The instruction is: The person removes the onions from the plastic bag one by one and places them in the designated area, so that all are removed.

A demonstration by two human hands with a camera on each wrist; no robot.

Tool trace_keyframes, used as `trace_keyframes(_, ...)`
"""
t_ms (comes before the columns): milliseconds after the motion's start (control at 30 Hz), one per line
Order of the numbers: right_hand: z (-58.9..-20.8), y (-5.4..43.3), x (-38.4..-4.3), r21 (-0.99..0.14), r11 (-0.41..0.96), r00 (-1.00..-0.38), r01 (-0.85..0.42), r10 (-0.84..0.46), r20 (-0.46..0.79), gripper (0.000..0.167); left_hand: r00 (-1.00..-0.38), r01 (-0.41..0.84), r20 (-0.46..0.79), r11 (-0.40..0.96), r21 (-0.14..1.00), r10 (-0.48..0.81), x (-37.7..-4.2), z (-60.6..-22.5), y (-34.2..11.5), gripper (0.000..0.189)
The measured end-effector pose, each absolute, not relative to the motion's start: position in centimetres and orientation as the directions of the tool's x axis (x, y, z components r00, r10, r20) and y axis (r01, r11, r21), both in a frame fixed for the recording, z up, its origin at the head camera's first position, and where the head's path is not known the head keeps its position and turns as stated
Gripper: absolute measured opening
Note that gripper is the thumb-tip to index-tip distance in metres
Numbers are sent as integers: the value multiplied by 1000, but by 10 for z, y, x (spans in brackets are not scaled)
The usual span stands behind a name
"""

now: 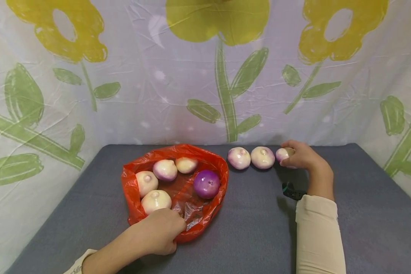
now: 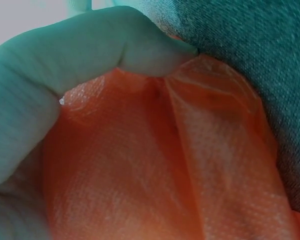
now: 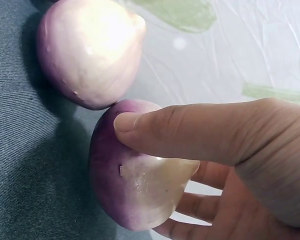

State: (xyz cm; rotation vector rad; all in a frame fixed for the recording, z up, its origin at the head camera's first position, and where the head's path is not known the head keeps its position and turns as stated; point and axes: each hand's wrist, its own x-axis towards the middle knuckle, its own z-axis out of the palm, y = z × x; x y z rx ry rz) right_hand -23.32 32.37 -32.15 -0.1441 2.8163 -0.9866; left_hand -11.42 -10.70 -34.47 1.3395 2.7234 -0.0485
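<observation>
My left hand (image 1: pixel 162 231) pinches the near rim of an opened red plastic bag (image 1: pixel 215 213). In the left wrist view the thumb (image 2: pixel 140 47) lies against the thin bag film (image 2: pixel 125 160). Inside the bag sit several glossy onions; a pale one (image 1: pixel 156 201) is right by the left hand, and a deep purple one (image 1: pixel 206 184) lies at the right side. At the back right, my right hand (image 1: pixel 304 156) grips a purple-and-white onion (image 3: pixel 125 175) between thumb and fingers. That onion ends a row, close beside another onion (image 3: pixel 90 55).
The other two row onions, a left one (image 1: pixel 239 158) and a middle one (image 1: pixel 262 158), sit between bag and right hand. A dark cloth covers the table (image 1: pixel 253 228). Flower-printed fabric (image 1: pixel 140 95) hangs along its back edge and sides. A black band (image 1: pixel 293 191) is at the right wrist.
</observation>
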Motion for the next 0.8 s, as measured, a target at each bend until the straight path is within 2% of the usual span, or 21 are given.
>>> trace_keyframes(233,-324,325,-235,-617,787,-982,-16,-128,-137,68,-610,789,-110,615,15,785,-115,-345,-107,23)
trace_keyframes(800,-332,324,-238,-591,806,-992,-49,-108,-66,66,-608,788,-129,615,17,783,-114,-344,-106,23)
